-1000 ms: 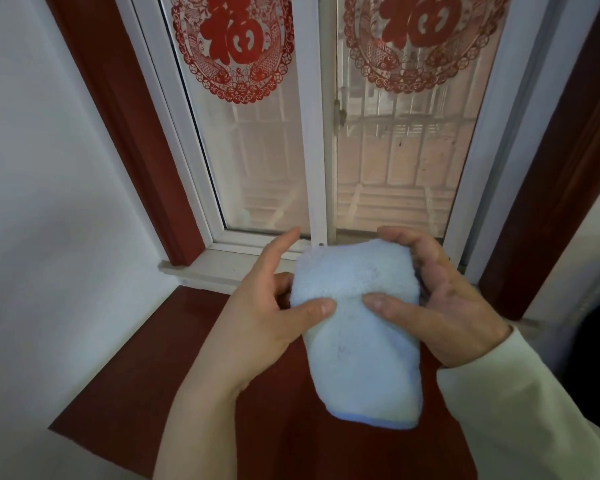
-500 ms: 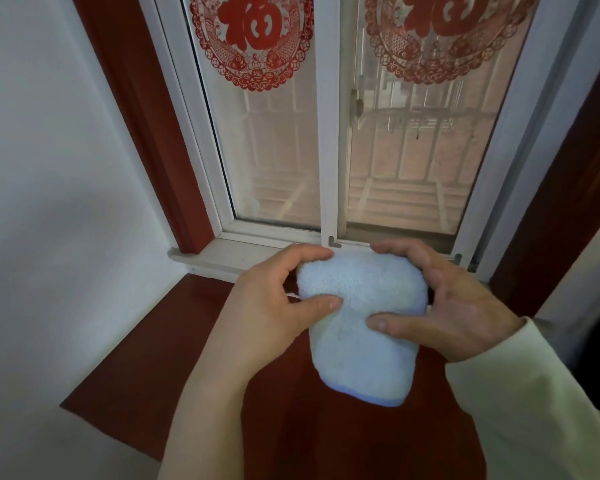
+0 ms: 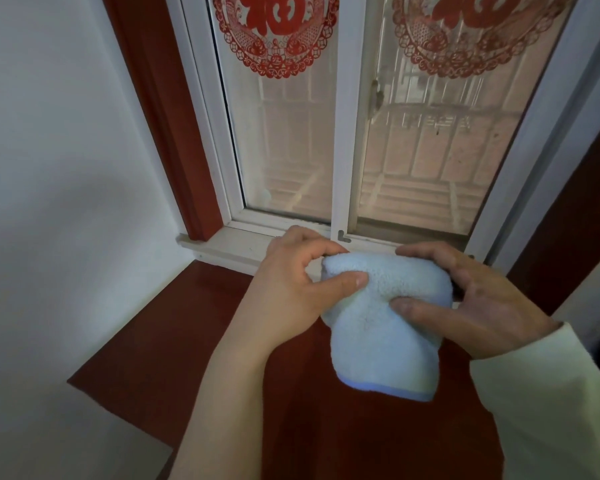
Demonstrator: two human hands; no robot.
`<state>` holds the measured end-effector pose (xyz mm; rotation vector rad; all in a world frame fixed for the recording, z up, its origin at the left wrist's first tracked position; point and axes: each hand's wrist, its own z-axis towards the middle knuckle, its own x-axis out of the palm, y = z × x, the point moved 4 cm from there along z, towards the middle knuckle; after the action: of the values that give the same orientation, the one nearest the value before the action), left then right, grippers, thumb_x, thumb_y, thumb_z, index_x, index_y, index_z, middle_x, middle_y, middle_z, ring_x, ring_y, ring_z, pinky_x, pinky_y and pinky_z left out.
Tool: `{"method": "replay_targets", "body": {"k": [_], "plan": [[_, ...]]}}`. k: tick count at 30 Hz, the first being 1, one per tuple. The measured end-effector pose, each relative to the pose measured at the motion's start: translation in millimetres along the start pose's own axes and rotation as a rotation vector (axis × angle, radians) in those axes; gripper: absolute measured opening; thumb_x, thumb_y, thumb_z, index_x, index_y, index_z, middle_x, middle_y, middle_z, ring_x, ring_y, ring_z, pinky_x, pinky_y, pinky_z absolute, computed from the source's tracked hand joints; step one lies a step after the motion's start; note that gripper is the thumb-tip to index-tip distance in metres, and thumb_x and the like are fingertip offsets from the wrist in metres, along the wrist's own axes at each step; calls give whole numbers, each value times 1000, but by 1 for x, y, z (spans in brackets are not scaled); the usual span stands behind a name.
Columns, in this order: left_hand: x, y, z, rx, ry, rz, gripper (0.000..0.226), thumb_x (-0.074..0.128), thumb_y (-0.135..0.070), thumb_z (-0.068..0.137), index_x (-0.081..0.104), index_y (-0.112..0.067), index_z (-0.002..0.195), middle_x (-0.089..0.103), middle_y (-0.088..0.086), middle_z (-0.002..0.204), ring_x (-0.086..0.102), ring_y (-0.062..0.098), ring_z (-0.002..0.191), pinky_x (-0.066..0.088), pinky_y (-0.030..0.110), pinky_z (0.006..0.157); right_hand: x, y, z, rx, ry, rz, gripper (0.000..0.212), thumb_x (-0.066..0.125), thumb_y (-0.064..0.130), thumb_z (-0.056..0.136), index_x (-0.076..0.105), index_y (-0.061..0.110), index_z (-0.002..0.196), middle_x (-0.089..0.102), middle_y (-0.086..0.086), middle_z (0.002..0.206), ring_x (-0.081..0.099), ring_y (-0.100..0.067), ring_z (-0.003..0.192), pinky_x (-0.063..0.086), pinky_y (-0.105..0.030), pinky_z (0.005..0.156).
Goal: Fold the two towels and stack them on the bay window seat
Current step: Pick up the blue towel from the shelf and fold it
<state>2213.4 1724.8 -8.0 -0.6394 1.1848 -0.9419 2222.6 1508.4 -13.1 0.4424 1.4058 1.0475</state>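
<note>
A folded light-blue towel (image 3: 381, 337) with a darker blue hem hangs just above the dark red bay window seat (image 3: 174, 341), near the window sill. My left hand (image 3: 291, 285) grips its upper left corner, thumb pressed on the front. My right hand (image 3: 471, 303) grips the upper right side, thumb across the front and fingers over the top. The towel's top edge is bunched between both hands. Only this one towel is in view.
A white-framed sliding window (image 3: 342, 133) with red paper cut-outs (image 3: 274, 32) stands right behind the hands. A white wall (image 3: 56, 168) bounds the seat on the left, and dark red trim (image 3: 167, 116) frames the window.
Both hands have carried the towel forward and down toward the window sill. Their grip on the top edge has tightened, and the towel hangs shorter.
</note>
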Motion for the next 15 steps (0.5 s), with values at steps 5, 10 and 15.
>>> {"method": "replay_targets", "body": {"k": [5,10,15], "plan": [[12,-4,2,-26,123,-211,13,80,-30,85,75,-21,93,75,6,86,72,21,76,58,45,72,-5,-1,2,-9,-29,-311,66,67,83,47,55,59,107,49,28,111,38,-7,112,36,-33,91],[25,-11,6,10,187,-282,25,80,-29,86,67,-24,106,74,0,81,69,14,73,56,36,68,-6,15,6,-95,33,-279,87,67,82,42,49,55,122,53,37,115,51,10,108,42,-8,82],[38,-19,8,31,175,-412,40,81,-39,80,52,-27,104,70,-6,76,64,11,70,52,30,64,3,18,5,-186,-2,-127,63,73,68,58,58,51,117,64,34,110,62,13,101,46,-3,78]]}}
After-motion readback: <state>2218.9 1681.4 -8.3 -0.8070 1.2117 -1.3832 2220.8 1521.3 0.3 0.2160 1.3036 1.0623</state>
